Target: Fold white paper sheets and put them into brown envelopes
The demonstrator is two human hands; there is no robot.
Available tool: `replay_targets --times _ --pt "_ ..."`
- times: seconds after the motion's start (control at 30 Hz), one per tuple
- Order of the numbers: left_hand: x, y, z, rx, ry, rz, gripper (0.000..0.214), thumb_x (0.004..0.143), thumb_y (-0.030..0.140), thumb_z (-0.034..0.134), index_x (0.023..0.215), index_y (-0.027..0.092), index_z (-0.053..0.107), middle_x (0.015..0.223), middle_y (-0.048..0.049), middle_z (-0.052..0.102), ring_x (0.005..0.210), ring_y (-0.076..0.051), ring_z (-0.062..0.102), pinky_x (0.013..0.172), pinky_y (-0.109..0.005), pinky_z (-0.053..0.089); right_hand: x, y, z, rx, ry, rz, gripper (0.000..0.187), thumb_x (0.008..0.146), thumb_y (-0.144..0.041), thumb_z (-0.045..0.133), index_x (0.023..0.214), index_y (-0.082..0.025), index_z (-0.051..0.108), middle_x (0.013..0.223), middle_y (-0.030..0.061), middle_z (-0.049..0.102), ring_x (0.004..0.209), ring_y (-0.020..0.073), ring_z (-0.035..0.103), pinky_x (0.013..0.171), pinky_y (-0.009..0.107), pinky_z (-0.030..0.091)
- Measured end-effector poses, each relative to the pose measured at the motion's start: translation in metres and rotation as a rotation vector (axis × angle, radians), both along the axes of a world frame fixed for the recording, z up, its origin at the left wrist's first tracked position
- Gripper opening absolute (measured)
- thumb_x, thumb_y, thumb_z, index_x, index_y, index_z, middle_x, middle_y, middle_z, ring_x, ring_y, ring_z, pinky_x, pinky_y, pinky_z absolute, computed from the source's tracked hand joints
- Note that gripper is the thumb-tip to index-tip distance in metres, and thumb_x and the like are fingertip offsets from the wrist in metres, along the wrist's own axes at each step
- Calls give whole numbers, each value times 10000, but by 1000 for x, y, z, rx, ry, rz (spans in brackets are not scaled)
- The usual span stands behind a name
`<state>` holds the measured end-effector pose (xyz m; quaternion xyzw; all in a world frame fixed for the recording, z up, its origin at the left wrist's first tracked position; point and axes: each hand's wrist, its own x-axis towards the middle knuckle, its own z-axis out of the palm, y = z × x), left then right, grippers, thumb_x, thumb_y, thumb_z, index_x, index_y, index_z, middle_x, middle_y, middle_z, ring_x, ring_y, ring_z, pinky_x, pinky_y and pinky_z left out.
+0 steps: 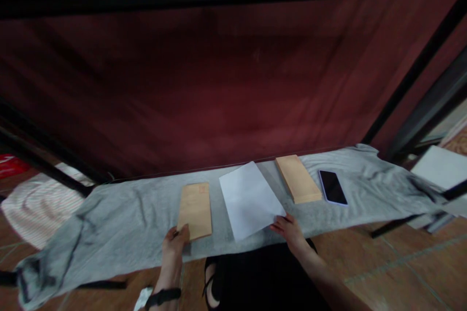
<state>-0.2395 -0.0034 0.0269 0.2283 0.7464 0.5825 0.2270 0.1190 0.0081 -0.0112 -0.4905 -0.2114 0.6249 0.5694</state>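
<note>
A brown envelope [195,209] with a red printed mark in its upper right corner lies on the grey cloth. My left hand [176,238] is closed on its lower left corner, thumb on top. To the right of it lies a white sheet of paper [250,199], slightly turned. My right hand [287,228] pinches the sheet's lower right corner; the fingertips are partly hidden by the paper. Beyond the sheet on the right rests a stack of brown envelopes [299,180], and beside that a phone [332,187] with a dark screen.
The grey cloth [120,223] covers a long narrow bench top against a dark red panel [226,92]. Dark metal bars flank both ends. A striped cloth [36,204] is at the left; white boards [443,167] stand at the right. Tiled floor [404,262] shows below.
</note>
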Motion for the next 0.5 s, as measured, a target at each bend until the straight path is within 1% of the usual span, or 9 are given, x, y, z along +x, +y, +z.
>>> replay_targets --times 0.1,0.13,0.2,0.23,0.27,0.3,0.37,0.43,0.5 --pt "-5 0 -1 -52 37 -24 288 606 283 739 827 178 588 597 9 601 567 -189 610 552 -340 541 12 -14 -7 -18 95 -75 478 480 -401 920 804 -223 616 740 -7 663 688 232 672 788 486 585" --pt "-6 -2 -2 -68 113 -24 324 626 289 727 901 169 604 673 -17 633 653 -217 641 625 -385 566 14 -19 -9 -11 122 -81 486 494 -398 920 826 -230 607 762 -5 669 713 238 681 811 498 578" --pt "-2 -7 -5 -88 414 -43 411 702 310 679 1072 143 619 941 -116 682 921 -297 664 826 -508 559 16 -29 -9 -8 164 -57 491 528 -387 917 861 -238 589 801 3 680 761 248 693 850 521 564" --pt "4 -10 -8 -84 609 -80 446 753 314 639 1160 134 612 1110 -163 659 1071 -329 630 928 -556 518 15 -34 -8 -21 177 -38 486 538 -372 917 861 -237 581 801 4 678 769 249 694 863 527 559" --pt "12 -13 -12 -65 786 -144 464 807 305 586 1238 131 595 1263 -194 603 1198 -349 573 1009 -585 469 14 -38 -6 -41 184 -21 474 545 -354 916 851 -233 575 790 2 673 767 247 693 870 529 556" --pt "23 -16 -17 -25 886 -247 475 847 276 540 1301 137 571 1368 -197 547 1280 -340 526 1061 -572 442 13 -42 -4 -64 190 -8 461 550 -336 914 840 -230 572 778 -2 668 764 243 690 876 529 555" --pt "48 -20 -28 68 922 -523 532 868 173 482 1398 208 520 1478 -138 488 1381 -269 457 1125 -485 428 9 -48 0 -98 198 1 434 560 -313 904 828 -224 574 773 -4 667 761 235 687 882 526 557" --pt "72 -22 -37 110 917 -816 625 845 80 444 1436 276 497 1517 -71 478 1428 -231 411 1170 -476 389 7 -52 3 -112 193 14 398 584 -313 886 824 -223 582 785 -2 672 775 232 690 894 525 557" --pt "87 -21 -42 92 866 -952 699 822 20 400 1450 314 486 1538 -34 468 1442 -200 397 1200 -470 348 7 -56 5 -106 155 63 360 615 -329 864 813 -225 582 795 2 674 809 242 700 911 527 555"
